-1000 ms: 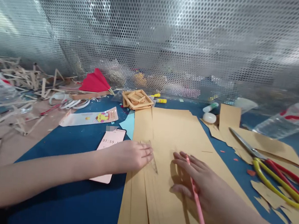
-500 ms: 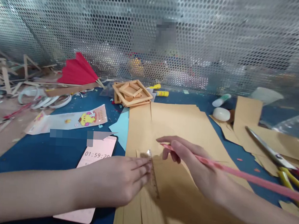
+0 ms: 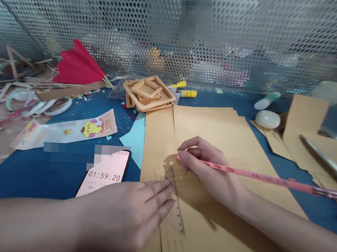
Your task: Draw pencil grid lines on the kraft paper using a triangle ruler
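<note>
My left hand (image 3: 130, 214) lies flat with its fingers stretched out, pressing a clear plastic ruler (image 3: 176, 201) onto brown kraft paper (image 3: 213, 128). My right hand (image 3: 208, 165) pinches a long pink pencil (image 3: 267, 179); its tip rests on the paper at the ruler's far end, and its shaft points away to the right. The paper under my hands is cut into long strips along its left side.
A phone (image 3: 106, 173) showing a 01:59:20 timer lies left of the paper. Behind are a stack of wooden stick frames (image 3: 149, 93), a red folded paper fan (image 3: 75, 64), a sticker packet (image 3: 69, 130), tape rings (image 3: 45, 106), glue sticks (image 3: 188, 93) and a white eraser (image 3: 267, 119). Scissors (image 3: 324, 162) lie at right. A perforated metal screen (image 3: 173, 36) closes the back.
My right hand lifted off the paper, took a writing grip on the pencil and brought its tip to the ruler's far end. My left hand stayed on the ruler. The view moved closer.
</note>
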Demonstrator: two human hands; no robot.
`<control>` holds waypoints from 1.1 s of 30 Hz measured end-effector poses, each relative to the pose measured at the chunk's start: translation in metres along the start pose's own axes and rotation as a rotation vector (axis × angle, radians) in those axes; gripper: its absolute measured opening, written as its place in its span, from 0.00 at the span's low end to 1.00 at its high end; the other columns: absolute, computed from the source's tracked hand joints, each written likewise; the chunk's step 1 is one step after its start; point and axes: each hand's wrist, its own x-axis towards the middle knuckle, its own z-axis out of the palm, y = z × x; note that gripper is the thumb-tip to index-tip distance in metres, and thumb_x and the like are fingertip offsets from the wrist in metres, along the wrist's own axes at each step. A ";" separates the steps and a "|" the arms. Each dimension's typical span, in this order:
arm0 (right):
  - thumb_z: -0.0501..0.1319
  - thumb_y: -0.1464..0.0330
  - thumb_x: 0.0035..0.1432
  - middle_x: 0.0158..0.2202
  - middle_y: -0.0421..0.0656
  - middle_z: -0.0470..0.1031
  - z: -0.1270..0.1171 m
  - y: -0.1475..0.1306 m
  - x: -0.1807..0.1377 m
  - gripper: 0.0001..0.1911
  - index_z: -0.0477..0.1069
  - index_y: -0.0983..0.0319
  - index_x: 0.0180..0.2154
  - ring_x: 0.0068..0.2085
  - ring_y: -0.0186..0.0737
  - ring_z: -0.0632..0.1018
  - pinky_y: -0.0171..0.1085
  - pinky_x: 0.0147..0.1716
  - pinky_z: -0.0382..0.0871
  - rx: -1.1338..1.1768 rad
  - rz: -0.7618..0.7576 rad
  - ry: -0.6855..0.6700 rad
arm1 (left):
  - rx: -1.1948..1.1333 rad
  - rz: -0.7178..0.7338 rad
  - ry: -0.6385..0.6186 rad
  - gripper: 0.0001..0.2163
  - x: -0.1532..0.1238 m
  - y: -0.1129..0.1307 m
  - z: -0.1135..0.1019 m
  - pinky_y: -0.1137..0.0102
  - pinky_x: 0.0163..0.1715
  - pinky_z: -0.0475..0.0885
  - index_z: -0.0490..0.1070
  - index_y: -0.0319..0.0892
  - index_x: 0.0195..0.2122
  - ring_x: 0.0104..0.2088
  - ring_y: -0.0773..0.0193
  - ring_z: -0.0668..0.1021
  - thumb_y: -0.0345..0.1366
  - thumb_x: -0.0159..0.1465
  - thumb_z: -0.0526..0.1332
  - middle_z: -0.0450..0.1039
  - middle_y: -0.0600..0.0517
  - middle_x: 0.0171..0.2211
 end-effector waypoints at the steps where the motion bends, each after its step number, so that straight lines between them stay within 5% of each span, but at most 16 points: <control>1: 0.59 0.66 0.60 0.21 0.33 0.67 0.000 0.001 0.000 0.04 0.65 0.58 0.34 0.25 0.29 0.68 0.29 0.24 0.60 0.023 0.000 0.007 | -0.005 0.000 0.003 0.18 0.000 0.000 0.000 0.65 0.54 0.68 0.67 0.31 0.54 0.54 0.55 0.72 0.26 0.68 0.45 0.68 0.41 0.54; 11: 0.61 0.72 0.53 0.19 0.32 0.55 0.002 0.002 -0.002 0.16 0.54 0.61 0.21 0.21 0.27 0.57 0.29 0.18 0.51 -0.071 -0.064 0.113 | -0.034 0.000 0.019 0.18 0.002 -0.002 -0.001 0.65 0.53 0.69 0.69 0.31 0.52 0.54 0.55 0.72 0.26 0.68 0.45 0.69 0.41 0.53; 33: 0.61 0.73 0.52 0.18 0.32 0.55 0.003 0.007 0.000 0.15 0.55 0.61 0.20 0.21 0.28 0.55 0.31 0.18 0.49 -0.167 -0.083 0.091 | -0.020 0.007 0.018 0.17 0.002 0.001 -0.002 0.63 0.54 0.69 0.69 0.29 0.52 0.54 0.52 0.72 0.26 0.65 0.48 0.69 0.39 0.52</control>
